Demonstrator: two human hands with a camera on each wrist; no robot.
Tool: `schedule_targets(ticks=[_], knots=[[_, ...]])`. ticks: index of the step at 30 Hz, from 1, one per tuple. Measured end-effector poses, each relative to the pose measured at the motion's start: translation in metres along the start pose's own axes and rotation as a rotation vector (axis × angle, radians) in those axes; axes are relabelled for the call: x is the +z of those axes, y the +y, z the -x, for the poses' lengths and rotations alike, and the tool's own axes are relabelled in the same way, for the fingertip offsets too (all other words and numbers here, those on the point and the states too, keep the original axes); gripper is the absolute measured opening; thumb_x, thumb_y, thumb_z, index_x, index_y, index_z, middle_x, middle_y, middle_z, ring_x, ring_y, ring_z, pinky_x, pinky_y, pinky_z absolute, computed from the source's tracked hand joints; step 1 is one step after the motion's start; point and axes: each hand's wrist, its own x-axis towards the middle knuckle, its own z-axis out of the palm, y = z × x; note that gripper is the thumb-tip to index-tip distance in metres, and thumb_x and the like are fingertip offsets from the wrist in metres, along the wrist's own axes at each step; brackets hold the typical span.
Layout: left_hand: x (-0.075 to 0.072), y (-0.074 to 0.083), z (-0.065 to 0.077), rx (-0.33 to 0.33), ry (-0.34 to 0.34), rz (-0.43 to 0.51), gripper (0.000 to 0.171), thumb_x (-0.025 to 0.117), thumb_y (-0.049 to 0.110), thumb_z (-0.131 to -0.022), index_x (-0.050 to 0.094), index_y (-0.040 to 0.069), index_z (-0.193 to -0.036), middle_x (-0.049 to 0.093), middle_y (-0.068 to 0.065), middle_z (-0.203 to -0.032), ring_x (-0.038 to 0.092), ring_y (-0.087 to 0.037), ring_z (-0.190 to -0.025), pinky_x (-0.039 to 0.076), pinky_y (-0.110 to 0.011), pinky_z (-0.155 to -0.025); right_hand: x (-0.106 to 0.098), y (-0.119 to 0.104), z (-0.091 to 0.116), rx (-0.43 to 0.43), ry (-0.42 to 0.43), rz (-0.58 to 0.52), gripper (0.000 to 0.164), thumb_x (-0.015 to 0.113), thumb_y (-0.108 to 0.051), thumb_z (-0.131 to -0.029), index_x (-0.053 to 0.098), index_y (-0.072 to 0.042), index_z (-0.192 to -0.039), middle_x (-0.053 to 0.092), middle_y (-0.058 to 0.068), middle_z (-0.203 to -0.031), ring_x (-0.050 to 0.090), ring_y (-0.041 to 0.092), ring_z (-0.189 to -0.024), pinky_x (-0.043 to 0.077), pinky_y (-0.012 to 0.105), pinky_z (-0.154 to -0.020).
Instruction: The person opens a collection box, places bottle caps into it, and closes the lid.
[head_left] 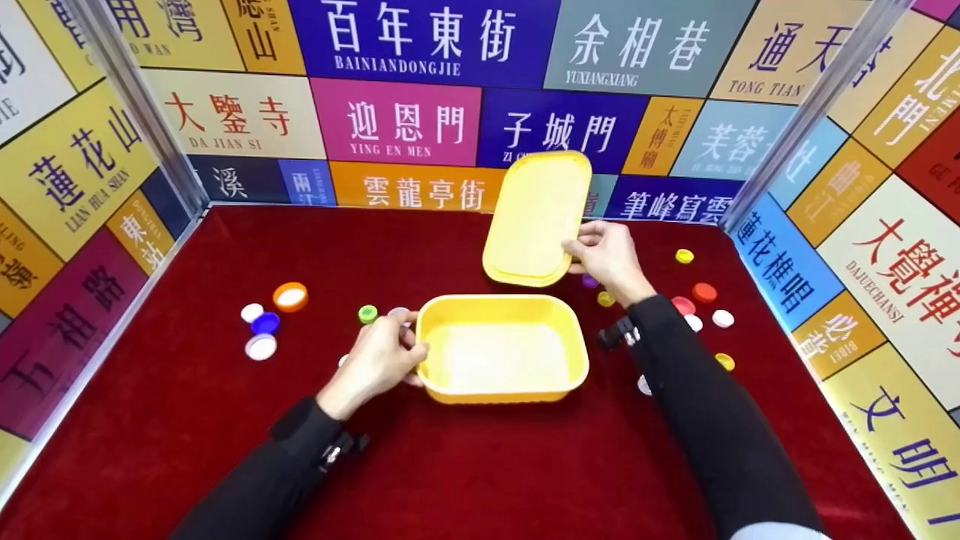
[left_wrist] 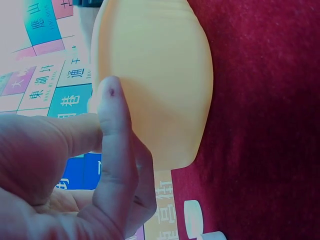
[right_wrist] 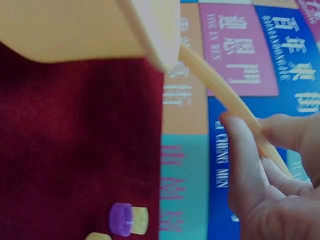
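A yellow plastic box (head_left: 501, 352) without its cover sits upright in the middle, and nothing lies inside it. My left hand (head_left: 379, 356) pinches its left wall, thumb at the rim. In the left wrist view the box's outer side (left_wrist: 165, 85) shows beside the thumb and fingers. Behind the box, my right hand (head_left: 611, 259) holds a matching yellow lid (head_left: 538, 217) by its right edge, thumb on the near face. The lid stands tilted up, apart from the box. Seen edge-on in the right wrist view, the lid (right_wrist: 220, 85) runs between thumb and fingers.
Bottle caps lie scattered on the red cloth (head_left: 465, 465). An orange-rimmed cap (head_left: 290, 297) and a blue cap (head_left: 265, 323) are at left, a green cap (head_left: 367, 313) near my left hand. A red cap (head_left: 704, 292) lies at right. Sign-printed panels (head_left: 397, 124) wall the table.
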Motion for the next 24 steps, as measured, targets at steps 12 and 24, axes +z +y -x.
schedule_targets(ticks=[12,24], knots=[[0.003,-0.001,0.002,0.015,0.011,-0.002,0.054,0.074,0.003,-0.105,0.063,-0.005,-0.158,0.073,-0.014,-0.098,0.078,-0.017,-0.058,0.071,-0.041,-0.063,0.011,0.032,-0.027,0.234,-0.126,0.054,0.046,0.081,-0.002,-0.106,0.065,0.018,-0.144,0.081,0.036,-0.131,0.085,0.012,-0.081,0.072,0.031,-0.08],[0.002,0.0,0.002,0.023,0.023,0.009,0.05,0.074,0.001,-0.104,0.066,-0.004,-0.154,0.067,-0.013,-0.097,0.077,-0.017,-0.059,0.071,-0.044,-0.062,0.017,0.042,-0.027,0.161,-0.101,0.448,0.031,0.091,-0.011,-0.101,0.085,0.012,-0.121,0.087,0.029,-0.11,0.089,0.022,-0.081,0.072,0.035,-0.078]])
